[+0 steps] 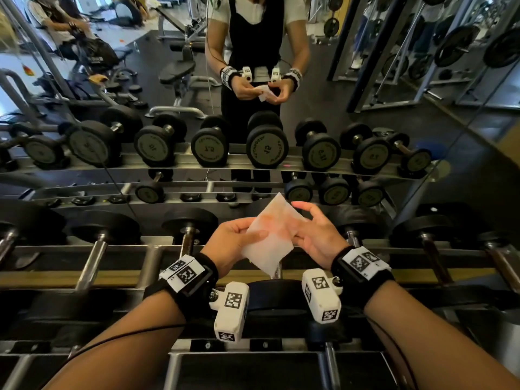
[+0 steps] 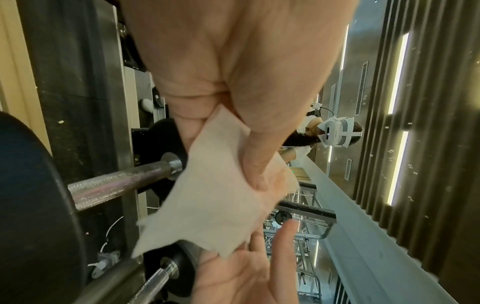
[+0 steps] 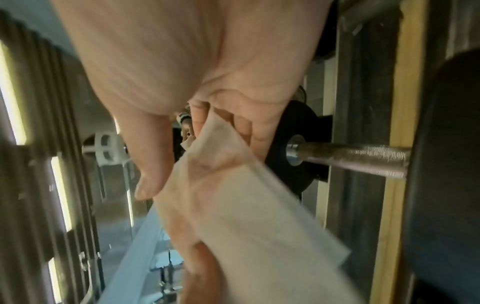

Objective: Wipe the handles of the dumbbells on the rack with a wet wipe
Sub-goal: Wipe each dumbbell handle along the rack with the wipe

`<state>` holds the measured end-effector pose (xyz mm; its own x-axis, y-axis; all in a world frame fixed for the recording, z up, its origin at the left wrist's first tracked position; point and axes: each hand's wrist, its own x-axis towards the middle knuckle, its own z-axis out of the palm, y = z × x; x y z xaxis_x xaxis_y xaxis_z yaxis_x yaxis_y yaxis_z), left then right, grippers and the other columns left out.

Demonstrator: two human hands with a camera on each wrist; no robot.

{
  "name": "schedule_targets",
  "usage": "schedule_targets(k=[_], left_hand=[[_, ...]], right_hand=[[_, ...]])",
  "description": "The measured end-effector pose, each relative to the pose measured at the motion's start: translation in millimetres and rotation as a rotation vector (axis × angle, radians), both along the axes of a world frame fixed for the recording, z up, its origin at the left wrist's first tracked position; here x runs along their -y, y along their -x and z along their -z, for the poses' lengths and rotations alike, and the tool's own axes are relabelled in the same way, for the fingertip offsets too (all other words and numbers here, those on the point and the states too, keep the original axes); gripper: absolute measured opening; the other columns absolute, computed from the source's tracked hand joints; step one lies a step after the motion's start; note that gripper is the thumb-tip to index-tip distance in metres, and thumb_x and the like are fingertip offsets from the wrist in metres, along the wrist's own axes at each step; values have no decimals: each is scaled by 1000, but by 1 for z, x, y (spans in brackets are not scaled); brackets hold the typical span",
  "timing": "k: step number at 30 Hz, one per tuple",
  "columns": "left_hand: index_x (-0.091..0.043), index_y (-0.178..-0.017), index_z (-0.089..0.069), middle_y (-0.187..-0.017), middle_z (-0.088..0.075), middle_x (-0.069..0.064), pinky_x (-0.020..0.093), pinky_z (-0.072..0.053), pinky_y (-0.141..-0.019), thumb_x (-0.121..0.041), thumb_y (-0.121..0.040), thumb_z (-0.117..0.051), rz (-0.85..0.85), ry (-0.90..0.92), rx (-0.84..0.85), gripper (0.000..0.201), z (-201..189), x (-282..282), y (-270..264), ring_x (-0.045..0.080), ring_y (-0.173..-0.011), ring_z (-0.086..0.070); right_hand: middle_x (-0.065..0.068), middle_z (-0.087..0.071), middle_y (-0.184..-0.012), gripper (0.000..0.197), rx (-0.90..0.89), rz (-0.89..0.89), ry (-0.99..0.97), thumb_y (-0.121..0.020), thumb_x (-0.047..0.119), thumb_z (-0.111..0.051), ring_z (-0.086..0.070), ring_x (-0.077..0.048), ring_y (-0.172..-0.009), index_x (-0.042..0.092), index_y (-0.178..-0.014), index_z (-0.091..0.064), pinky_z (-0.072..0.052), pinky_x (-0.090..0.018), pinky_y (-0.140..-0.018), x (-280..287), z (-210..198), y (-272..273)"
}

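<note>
A white wet wipe (image 1: pixel 271 237) hangs spread between my two hands, above the top tier of the dumbbell rack (image 1: pixel 84 274). My left hand (image 1: pixel 253 235) pinches its left side, thumb on top and fingers behind. My right hand (image 1: pixel 302 229) holds the right edge between curled fingers, index finger raised. In the left wrist view the wipe (image 2: pixel 215 205) sits under my thumb. In the right wrist view the wipe (image 3: pixel 246 205) runs out from between my fingers. Knurled steel handles (image 1: pixel 187 240) (image 2: pixel 116 185) (image 3: pixel 355 158) lie below, untouched. A black dumbbell head (image 1: pixel 277 296) sits under my wrists.
More dumbbells (image 1: pixel 92 260) (image 1: pixel 433 254) lie side by side along the rack to left and right. A mirror (image 1: pixel 253 80) behind the rack reflects me, the numbered dumbbell ends (image 1: pixel 267 147) and gym machines. A thin black cable (image 1: pixel 112 337) runs along my left forearm.
</note>
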<state>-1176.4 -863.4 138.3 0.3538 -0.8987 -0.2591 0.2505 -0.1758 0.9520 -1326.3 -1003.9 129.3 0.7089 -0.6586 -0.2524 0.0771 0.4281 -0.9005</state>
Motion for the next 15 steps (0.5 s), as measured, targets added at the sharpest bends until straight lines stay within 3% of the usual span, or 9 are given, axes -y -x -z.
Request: schedule_targets(k=[3,6,11,13,15], left_hand=[[-8,-120,-69,-112,-73,15,45,-60,-84,-6,-89,-67,-62,4,18,31,2,0,-5,31,-104,-70],[-9,-116,-70,-109,-74,11,36,-60,-75,-7,-88,-69,-70,-52,98,28,8,-3,-9,32,-105,-69],[-9,-105,-72,-104,-74,14,42,-59,-84,-32,-77,-77,-58,-69,179,36,4,-3,-10,34,-103,-68],[-17,-106,-68,-98,-73,13,41,-58,-84,-23,-82,-77,-82,-48,292,27,1,-1,-10,32,-98,-69],[-36,-114,-59,-92,-72,7,33,-58,-82,-14,-83,-77,-80,-23,452,42,1,2,-10,22,-89,-70]], right_hand=[[-14,-70,-110,63,-133,-4,227,-72,11,-83,-72,-28,-98,25,-124,-50,-60,-41,-77,-3,7,-1],[-12,-73,-99,53,-150,69,294,-79,2,-78,-74,-26,-89,21,-121,-53,-60,-36,-70,0,7,1],[-16,-71,-102,35,-173,47,375,-87,2,-69,-74,-25,-87,21,-114,-56,-61,-34,-68,3,-2,4],[-14,-72,-100,34,-187,49,409,-91,6,-66,-74,-24,-85,21,-119,-55,-61,-35,-66,5,-7,4],[-15,-73,-96,33,-206,88,426,-94,9,-63,-73,-26,-81,22,-122,-53,-62,-41,-66,6,-8,3]])
